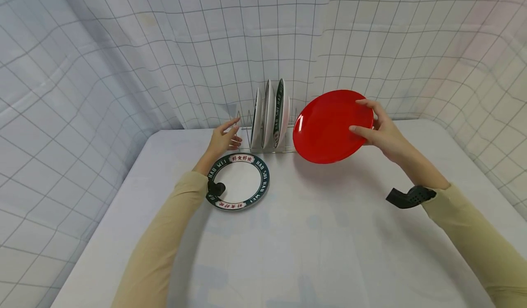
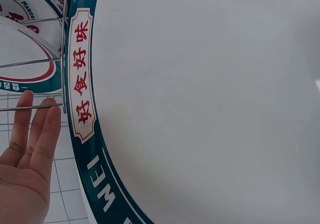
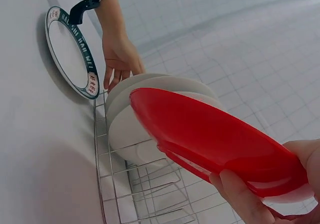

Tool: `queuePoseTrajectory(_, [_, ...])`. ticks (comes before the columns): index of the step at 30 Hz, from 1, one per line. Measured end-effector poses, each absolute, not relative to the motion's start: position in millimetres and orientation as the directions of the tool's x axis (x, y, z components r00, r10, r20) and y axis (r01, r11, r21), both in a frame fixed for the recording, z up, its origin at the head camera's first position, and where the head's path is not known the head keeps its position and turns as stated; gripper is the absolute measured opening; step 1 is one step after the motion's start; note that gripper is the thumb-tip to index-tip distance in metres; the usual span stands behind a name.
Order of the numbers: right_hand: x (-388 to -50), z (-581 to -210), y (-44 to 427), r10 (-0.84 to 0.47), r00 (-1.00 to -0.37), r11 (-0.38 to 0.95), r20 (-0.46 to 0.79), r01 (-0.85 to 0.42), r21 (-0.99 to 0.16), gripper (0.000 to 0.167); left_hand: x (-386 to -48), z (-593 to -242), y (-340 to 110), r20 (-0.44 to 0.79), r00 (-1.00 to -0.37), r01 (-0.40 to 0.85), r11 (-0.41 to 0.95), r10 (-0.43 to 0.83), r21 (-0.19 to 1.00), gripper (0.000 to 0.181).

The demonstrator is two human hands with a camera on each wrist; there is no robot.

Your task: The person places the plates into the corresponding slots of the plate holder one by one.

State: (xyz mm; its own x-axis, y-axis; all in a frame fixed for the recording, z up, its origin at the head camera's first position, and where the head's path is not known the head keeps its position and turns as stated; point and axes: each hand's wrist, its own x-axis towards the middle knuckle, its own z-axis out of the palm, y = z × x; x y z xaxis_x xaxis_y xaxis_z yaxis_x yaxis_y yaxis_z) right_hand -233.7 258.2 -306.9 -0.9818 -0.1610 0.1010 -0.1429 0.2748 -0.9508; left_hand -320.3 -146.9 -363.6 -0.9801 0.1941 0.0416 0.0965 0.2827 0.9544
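My right hand (image 1: 384,132) pinches the right rim of a red plate (image 1: 329,127), thumb on its front face, held tilted above the table beside a wire rack (image 1: 288,149). Several plates (image 1: 281,116) stand upright in the rack. At the rack's left end is my left hand (image 1: 224,141), its fingers loosely extended; in the left wrist view the fingers (image 2: 37,129) are at the rack's wires. A white plate with a green patterned rim (image 1: 263,193) lies flat below the left hand. The right wrist view shows the red plate (image 3: 210,134) over the rack's wire slots (image 3: 150,186).
A white cloth covers the table (image 1: 280,253). Grid-patterned curtains (image 1: 247,33) hang behind and at both sides, close behind the rack. Black straps (image 1: 411,197) are on both wrists.
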Motion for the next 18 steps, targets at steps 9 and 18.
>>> queuePoseTrajectory(9, [-251, -294, 244, -0.128, -0.987, 0.314, 0.102, -0.138, -0.939, 0.062, -321, -364, -144, 0.036, -0.982, 0.087, 0.271, 0.186, 0.959, 0.045])
queuePoseTrajectory(18, [-264, -295, 231, -0.116, -0.986, 0.315, 0.118, -0.149, -0.937, 0.060, -327, -371, -143, 0.037, -0.983, 0.086, 0.276, 0.180, 0.957, 0.045])
